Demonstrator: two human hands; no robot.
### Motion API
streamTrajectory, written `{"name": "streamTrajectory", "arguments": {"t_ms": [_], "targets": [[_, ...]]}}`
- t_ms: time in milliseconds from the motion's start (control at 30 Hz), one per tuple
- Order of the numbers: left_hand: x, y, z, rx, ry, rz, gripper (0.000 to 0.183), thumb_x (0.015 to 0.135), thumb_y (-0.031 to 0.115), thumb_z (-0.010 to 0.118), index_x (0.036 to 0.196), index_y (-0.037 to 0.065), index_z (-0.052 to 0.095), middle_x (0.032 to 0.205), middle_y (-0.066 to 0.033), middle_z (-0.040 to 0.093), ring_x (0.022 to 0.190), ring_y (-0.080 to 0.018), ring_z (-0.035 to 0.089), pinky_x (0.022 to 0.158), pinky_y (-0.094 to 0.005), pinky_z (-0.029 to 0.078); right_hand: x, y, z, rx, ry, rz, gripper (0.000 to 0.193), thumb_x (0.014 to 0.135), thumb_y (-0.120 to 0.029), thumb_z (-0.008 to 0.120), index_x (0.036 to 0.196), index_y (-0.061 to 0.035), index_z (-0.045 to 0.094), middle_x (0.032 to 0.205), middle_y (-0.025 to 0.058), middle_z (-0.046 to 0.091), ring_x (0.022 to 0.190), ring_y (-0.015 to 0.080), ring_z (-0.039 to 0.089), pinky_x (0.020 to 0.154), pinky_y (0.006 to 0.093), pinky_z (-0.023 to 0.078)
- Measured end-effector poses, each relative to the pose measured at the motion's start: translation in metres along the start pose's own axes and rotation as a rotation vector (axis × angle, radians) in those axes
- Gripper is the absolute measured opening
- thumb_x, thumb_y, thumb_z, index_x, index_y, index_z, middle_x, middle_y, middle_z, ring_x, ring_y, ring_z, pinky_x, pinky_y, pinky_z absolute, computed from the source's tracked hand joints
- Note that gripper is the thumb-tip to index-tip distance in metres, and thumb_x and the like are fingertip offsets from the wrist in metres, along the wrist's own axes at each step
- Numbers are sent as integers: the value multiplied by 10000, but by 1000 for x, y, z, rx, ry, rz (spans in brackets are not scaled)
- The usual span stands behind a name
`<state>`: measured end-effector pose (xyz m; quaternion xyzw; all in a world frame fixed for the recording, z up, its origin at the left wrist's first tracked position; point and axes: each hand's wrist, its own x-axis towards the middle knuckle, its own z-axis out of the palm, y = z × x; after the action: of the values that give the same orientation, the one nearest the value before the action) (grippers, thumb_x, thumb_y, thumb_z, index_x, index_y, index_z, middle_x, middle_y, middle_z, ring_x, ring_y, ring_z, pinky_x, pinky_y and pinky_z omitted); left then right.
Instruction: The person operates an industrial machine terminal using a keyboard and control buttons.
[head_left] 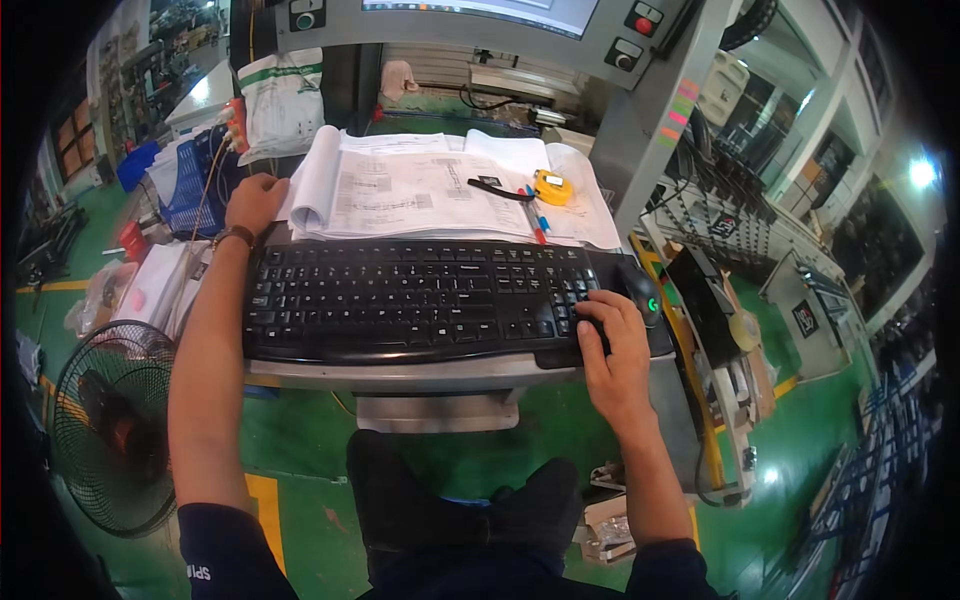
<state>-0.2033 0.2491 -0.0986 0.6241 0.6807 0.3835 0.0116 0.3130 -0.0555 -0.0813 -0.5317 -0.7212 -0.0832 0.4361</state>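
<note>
A black keyboard point(410, 298) lies on a grey metal shelf point(400, 374) in front of me. My right hand point(612, 350) rests on the keyboard's right end, fingers curled over the number keys, just left of a black mouse point(640, 290) with a green light. My left hand point(254, 202) is closed on the left edge of a stack of large paper drawings point(400, 190) behind the keyboard, near its rolled-over page. A wristwatch sits on that wrist. On the drawings lie a yellow tape measure point(551, 186), a black strap and pens point(538, 220).
A grey control panel point(610, 40) with a screen and red and green buttons hangs above. A blue basket point(200, 180) and a white sack point(283, 100) stand at the left, a floor fan point(110, 425) at lower left. Cables and machine parts point(730, 330) crowd the right. The floor is green.
</note>
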Motion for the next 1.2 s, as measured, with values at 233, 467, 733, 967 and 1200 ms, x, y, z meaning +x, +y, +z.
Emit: {"name": "streamTrajectory", "arguments": {"t_ms": [233, 467, 733, 967, 1200], "targets": [[-5, 5, 2, 12, -35, -4, 452, 968, 472, 706, 1147, 80, 839, 1131, -212, 811, 1105, -413, 769, 979, -470, 588, 6, -6, 1, -49, -30, -54, 136, 1022, -91, 701, 1127, -51, 779, 1308, 154, 687, 1231, 364, 634, 1073, 472, 469], [-5, 7, 1, 25, -34, -5, 454, 969, 475, 705, 1142, 78, 841, 1141, -207, 811, 1117, -407, 767, 987, -467, 585, 14, 2, 1, -180, -9, -37, 98, 1000, -81, 719, 1070, -52, 782, 1292, 145, 695, 1220, 370, 628, 1055, 472, 463], [-4, 10, -1, -3, -48, -44, 445, 962, 467, 712, 1157, 86, 835, 1144, -206, 813, 1110, -395, 772, 989, -465, 586, -2, -12, -11, -131, 30, -89, 86, 921, -53, 753, 1004, -39, 775, 1294, 150, 700, 1214, 361, 630, 1040, 472, 456], [-6, 7, 2, -50, 1, 0, 443, 942, 475, 723, 1115, 84, 839, 1074, -219, 812, 1067, -423, 776, 966, -495, 599, 11, -27, -4, -99, 64, -120, 109, 915, -56, 743, 1016, -54, 785, 1253, 140, 712, 1170, 351, 646, 1012, 473, 457], [-18, 11, 2, -30, 42, -27, 406, 937, 428, 749, 1078, 59, 848, 1045, -209, 817, 1002, -391, 795, 912, -469, 615, 32, -57, 36, -70, -70, -280, 161, 962, -128, 758, 1118, -97, 785, 1255, 107, 704, 1257, 353, 623, 1058, 495, 451]]}}
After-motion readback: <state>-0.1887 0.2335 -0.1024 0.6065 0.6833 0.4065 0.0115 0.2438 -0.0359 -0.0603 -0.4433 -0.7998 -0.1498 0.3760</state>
